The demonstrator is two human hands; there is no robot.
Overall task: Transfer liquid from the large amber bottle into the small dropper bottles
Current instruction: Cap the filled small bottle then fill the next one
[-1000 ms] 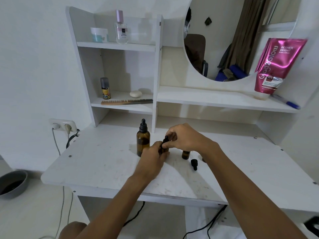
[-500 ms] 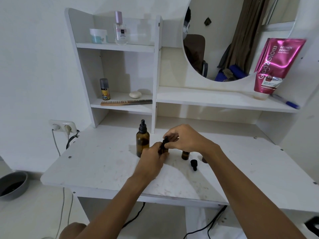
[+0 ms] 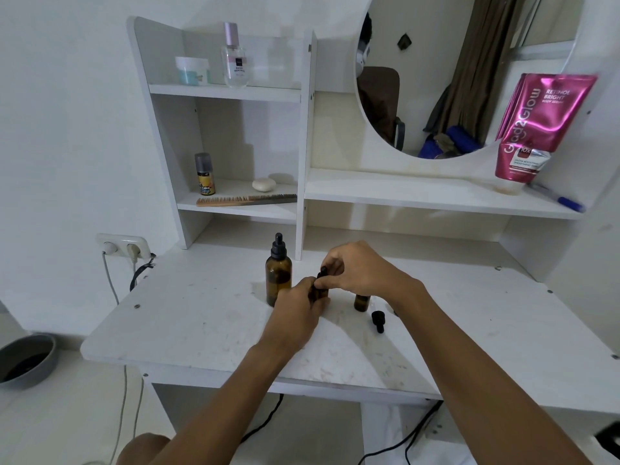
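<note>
we note the large amber bottle (image 3: 278, 280) upright on the white bench (image 3: 201, 323), black dropper top in place, just left of both hands. the left hand (image 3: 295, 313) grips a small dropper bottle (image 3: 318, 293) low over the bench, fingers curled round its amber body and hiding most of it. the right hand (image 3: 355, 270) reaches in from above, its fingers (image 3: 330, 263) clamped on that bottle's black cap (image 3: 323, 272); we cannot tell whether the cap is seated or loose. a second small bottle (image 3: 361, 302) stands upright just right of the held one, its top hidden behind the right hand. a loose dropper cap (image 3: 378, 321) lies on its side on the bench, just in front of the second small bottle and apart from it. behind, we record a wooden comb (image 3: 246, 199) on the lower shelf and a pink tube (image 3: 536, 129) leaning beside the round mirror (image 3: 453, 78).
</note>
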